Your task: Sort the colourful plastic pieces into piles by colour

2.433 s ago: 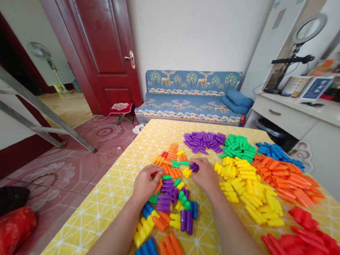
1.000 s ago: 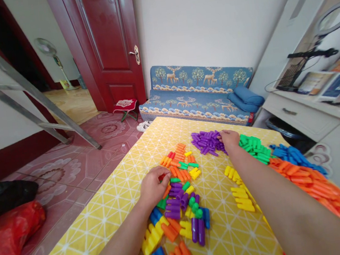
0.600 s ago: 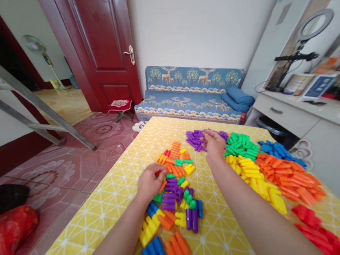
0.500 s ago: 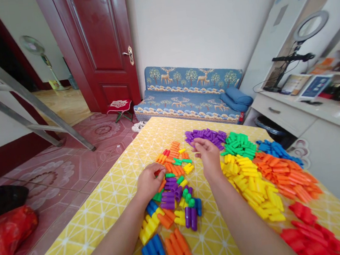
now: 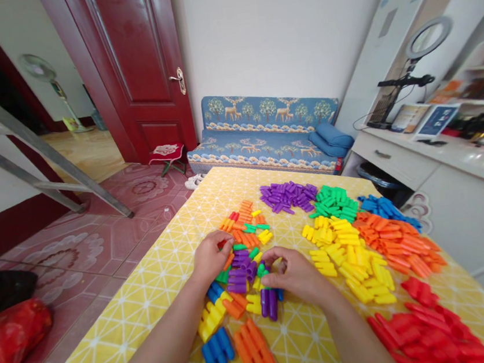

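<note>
In the head view, a person is working with both bare hands over a yellow patterned table [image 5: 181, 258]. A many-coloured cluster of plastic blocks [image 5: 237, 281] is lying between the hands, stretching from the table's middle toward the person's side. The left hand [image 5: 213, 259] is resting against the cluster's left side; its thumb and forefinger are curling close together, and whether they are pinching a block cannot be told. The right hand [image 5: 295, 273] is reaching in from the right, its thumb and forefinger bracketing a green knobbed piece [image 5: 261, 271] with a narrow gap; whether they are gripping it is unclear. Two purple blocks [image 5: 269, 305] are standing just below the thumb. On the person's side of the cluster, a blue block [image 5: 218, 350] and an orange block [image 5: 256, 352] are lying apart.

Sorted piles are filling the right half: a purple pile [image 5: 290, 197] is lying near the far edge, a green pile [image 5: 335, 203] beside it, a blue pile [image 5: 387, 210] toward the far right corner, an orange pile [image 5: 399, 240] along the right edge, a yellow pile [image 5: 351, 257] inward of that, and a red pile [image 5: 429, 332] nearer the person. Beyond the far edge, a blue sofa [image 5: 259, 139] is standing against the wall.
</note>
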Available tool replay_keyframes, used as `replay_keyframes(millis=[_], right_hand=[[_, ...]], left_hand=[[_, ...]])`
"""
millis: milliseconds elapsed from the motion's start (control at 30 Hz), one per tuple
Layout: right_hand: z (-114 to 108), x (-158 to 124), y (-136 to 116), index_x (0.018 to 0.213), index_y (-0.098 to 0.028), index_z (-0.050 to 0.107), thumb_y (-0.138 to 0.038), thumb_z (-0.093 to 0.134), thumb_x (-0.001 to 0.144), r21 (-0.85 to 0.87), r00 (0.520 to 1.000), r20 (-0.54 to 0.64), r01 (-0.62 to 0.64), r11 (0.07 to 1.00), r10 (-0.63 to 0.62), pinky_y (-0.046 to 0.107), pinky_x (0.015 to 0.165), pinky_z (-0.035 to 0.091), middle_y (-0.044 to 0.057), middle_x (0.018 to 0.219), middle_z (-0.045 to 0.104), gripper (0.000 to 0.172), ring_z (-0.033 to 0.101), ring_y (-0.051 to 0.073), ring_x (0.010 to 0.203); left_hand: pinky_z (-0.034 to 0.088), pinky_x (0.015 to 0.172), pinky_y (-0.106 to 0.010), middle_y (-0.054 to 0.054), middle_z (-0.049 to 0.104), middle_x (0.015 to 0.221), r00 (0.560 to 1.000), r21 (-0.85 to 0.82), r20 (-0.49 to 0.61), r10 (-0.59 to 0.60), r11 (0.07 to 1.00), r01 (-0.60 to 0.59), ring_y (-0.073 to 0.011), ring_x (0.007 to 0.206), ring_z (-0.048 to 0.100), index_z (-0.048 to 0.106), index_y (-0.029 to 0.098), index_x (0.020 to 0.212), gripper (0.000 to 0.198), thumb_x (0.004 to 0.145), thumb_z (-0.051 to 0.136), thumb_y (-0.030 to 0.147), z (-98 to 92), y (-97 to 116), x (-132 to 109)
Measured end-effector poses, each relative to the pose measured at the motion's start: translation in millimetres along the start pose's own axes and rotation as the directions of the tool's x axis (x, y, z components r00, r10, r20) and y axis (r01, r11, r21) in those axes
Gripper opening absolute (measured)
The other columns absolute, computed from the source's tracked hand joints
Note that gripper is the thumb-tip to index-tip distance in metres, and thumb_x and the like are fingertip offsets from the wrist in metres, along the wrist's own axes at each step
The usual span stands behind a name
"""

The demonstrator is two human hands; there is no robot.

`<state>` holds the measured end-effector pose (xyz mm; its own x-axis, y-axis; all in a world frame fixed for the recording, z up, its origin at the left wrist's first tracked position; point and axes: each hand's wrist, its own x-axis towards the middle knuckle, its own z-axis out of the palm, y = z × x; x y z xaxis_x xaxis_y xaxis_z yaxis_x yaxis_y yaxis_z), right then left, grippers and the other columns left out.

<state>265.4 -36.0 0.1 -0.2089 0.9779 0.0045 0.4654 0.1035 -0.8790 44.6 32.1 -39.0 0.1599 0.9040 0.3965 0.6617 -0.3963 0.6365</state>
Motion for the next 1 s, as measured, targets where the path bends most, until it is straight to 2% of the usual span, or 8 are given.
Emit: replay_keyframes(millis=[100, 233, 367, 467, 567, 667, 867, 1000], right_hand=[[4, -1, -3, 0.098, -0.025, 0.068, -0.024, 0.074, 0.059, -0.124, 0.997, -0.005, 0.069, 0.990, -0.071, 0.022, 0.062, 0.043, 0.000, 0.091, 0.067, 0.039, 0.058, 0.014, 0.072], [7, 3, -1, 0.081, -0.021, 0.070, -0.027, 0.062, 0.074, -0.158, 0.997, -0.004, 0.071, 0.985, -0.073, 0.021, 0.054, 0.037, -0.002, 0.067, 0.063, 0.012, 0.055, 0.013, 0.062], [13, 7, 2, 0.062, -0.017, 0.065, -0.041, 0.050, 0.084, -0.008, 0.993, 0.101, 0.054, 0.998, -0.053, 0.021, 0.049, 0.036, -0.001, 0.054, 0.057, 0.037, 0.051, 0.012, 0.051], [18, 15, 6, 0.077, -0.017, 0.069, -0.034, 0.052, 0.082, 0.026, 0.997, -0.049, 0.062, 0.998, -0.061, 0.024, 0.055, 0.044, 0.002, 0.067, 0.064, 0.025, 0.057, 0.014, 0.059], [19, 29, 13, 0.097, -0.020, 0.069, -0.017, 0.054, 0.077, -0.230, 0.931, -0.304, 0.132, 0.964, -0.200, 0.029, 0.080, 0.047, 0.006, 0.103, 0.065, 0.026, 0.060, 0.018, 0.089], [16, 40, 19, 0.117, -0.024, 0.062, -0.008, 0.051, 0.075, -0.479, 0.926, -0.267, 0.112, 0.871, -0.266, 0.034, 0.097, 0.040, 0.004, 0.126, 0.057, 0.047, 0.050, 0.021, 0.111], [15, 40, 16, 0.111, -0.026, 0.064, -0.016, 0.058, 0.077, -0.628, 0.954, -0.200, 0.050, 0.777, -0.223, 0.031, 0.092, 0.039, 0.004, 0.112, 0.061, 0.035, 0.050, 0.021, 0.105], [18, 36, 18, 0.098, -0.020, 0.063, -0.023, 0.062, 0.072, -0.500, 0.950, -0.303, -0.095, 0.861, -0.072, 0.030, 0.078, 0.042, 0.005, 0.096, 0.062, 0.026, 0.056, 0.020, 0.090]], left_hand=[[0.048, 0.081, -0.029, -0.003, 0.069, 0.090, 1.000, -0.007, -0.009, -0.005, 1.000, 0.005, -0.0179, 0.086, 0.062, 0.069, 0.022, 0.083, 0.017, 0.084, 0.053, 0.026, 0.7, -1, 0], [0.048, 0.081, -0.029, -0.002, 0.069, 0.090, 1.000, -0.015, -0.023, -0.007, 1.000, 0.007, -0.0177, 0.086, 0.062, 0.070, 0.023, 0.084, 0.016, 0.083, 0.053, 0.025, 1.7, -2, 0], [0.048, 0.080, -0.029, -0.003, 0.069, 0.089, 1.000, -0.025, -0.020, -0.007, 1.000, 0.007, -0.0178, 0.085, 0.062, 0.070, 0.023, 0.084, 0.017, 0.083, 0.053, 0.024, 0.6, -1, 0], [0.048, 0.080, -0.029, -0.003, 0.069, 0.088, 1.000, -0.025, -0.015, -0.007, 1.000, 0.006, -0.0177, 0.084, 0.062, 0.070, 0.022, 0.083, 0.017, 0.083, 0.053, 0.025, -0.5, 1, 0], [0.048, 0.080, -0.028, -0.003, 0.069, 0.089, 1.000, -0.021, -0.016, -0.005, 1.000, 0.005, -0.0178, 0.085, 0.062, 0.070, 0.022, 0.083, 0.017, 0.083, 0.053, 0.025, -0.7, 2, 0], [0.048, 0.080, -0.028, -0.003, 0.069, 0.089, 1.000, -0.022, -0.015, -0.003, 1.000, 0.003, -0.0177, 0.085, 0.062, 0.069, 0.022, 0.083, 0.017, 0.083, 0.053, 0.024, -0.2, 1, 0], [0.047, 0.081, -0.029, -0.003, 0.069, 0.092, 1.000, -0.004, -0.022, -0.007, 1.000, 0.007, -0.0185, 0.088, 0.062, 0.070, 0.021, 0.083, 0.017, 0.084, 0.053, 0.026, 1.2, -1, 0], [0.047, 0.081, -0.029, -0.003, 0.069, 0.090, 1.000, 0.008, -0.018, -0.006, 1.000, 0.007, -0.0185, 0.088, 0.062, 0.069, 0.021, 0.082, 0.018, 0.084, 0.053, 0.026, 1.2, -1, 0]])
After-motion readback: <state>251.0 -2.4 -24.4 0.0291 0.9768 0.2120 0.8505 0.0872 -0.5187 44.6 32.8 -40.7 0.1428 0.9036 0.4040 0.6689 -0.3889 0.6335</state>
